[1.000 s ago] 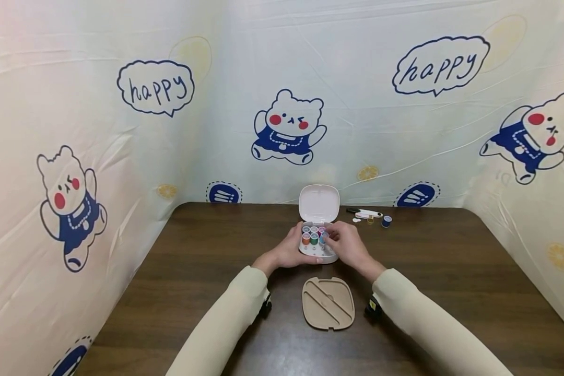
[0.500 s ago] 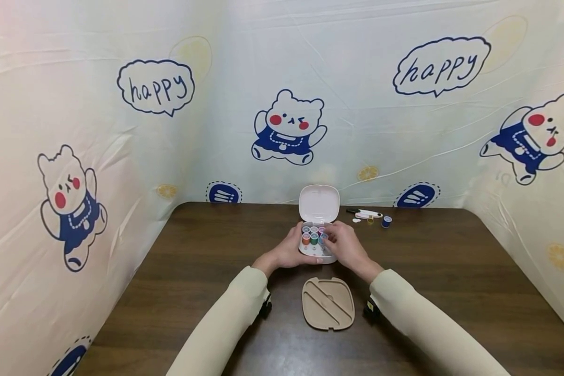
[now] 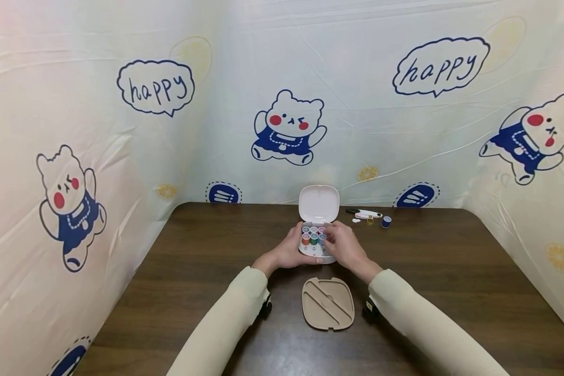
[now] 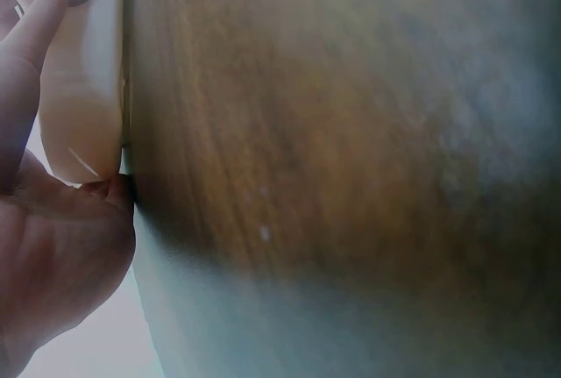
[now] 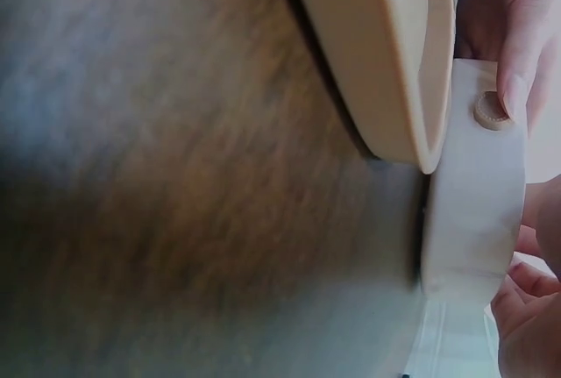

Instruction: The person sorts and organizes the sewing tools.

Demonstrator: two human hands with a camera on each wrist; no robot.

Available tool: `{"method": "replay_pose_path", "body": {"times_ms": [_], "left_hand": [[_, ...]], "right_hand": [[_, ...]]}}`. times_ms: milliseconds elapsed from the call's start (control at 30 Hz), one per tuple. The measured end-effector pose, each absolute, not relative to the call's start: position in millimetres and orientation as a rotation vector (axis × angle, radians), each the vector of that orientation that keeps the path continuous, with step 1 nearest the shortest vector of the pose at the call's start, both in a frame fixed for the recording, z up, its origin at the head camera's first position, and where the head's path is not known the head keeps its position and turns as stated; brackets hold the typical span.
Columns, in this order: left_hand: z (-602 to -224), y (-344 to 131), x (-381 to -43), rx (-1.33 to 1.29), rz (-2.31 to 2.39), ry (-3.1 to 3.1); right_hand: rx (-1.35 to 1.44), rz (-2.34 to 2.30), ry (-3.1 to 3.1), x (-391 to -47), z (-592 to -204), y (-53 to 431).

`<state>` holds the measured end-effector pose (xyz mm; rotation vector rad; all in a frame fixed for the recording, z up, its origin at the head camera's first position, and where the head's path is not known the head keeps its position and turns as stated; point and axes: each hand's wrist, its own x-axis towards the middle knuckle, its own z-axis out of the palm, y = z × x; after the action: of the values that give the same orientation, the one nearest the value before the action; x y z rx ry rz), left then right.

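Note:
A white sewing box (image 3: 317, 259) stands on the table with its lid (image 3: 319, 203) raised behind it. My left hand (image 3: 289, 251) grips the box's left side, thumb along the front by a round button (image 5: 491, 110) in the right wrist view. Inside, thread spools stand upright in rows; an orange spool (image 3: 306, 239) and a green spool (image 3: 314, 239) are in the nearer row. With thumb and fingertips my right hand (image 3: 349, 245) pinches a blue spool (image 3: 322, 239) at that row's right end. Small metal pegs show in front of the spools.
A tan tray insert (image 3: 328, 304) with diagonal grooves lies in front of the box. Behind and to the right are a white-and-black slim tool (image 3: 367, 213), a small yellow piece (image 3: 370, 221), white bits (image 3: 356, 220) and a dark blue spool (image 3: 386, 222).
The blue spool in my right fingers has shifted slightly left and down, into line with the green one. My right hand moved a little with it; the left hand and box stay put.

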<state>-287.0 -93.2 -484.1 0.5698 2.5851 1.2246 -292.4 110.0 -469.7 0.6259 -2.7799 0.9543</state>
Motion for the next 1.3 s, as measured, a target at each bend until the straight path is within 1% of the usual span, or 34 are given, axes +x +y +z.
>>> {"method": "replay_pose_path", "body": {"times_ms": [267,433,1300], "left_hand": [[-483.9,-92.3,-284.8,0.551,1.214,2.586],[-483.7,-92.2,-286.0,0.557,1.210,2.587],[-485.5,-92.2,-288.6,0.566,1.216,2.600]], "right_hand": [[0.708,1.031,-2.736,-289.0,-466.4,115.3],[0.763,0.981,-2.708,-287.0,-463.1,120.3],[0.701,0.871,-2.722,-281.3,-468.7,165.4]]}}
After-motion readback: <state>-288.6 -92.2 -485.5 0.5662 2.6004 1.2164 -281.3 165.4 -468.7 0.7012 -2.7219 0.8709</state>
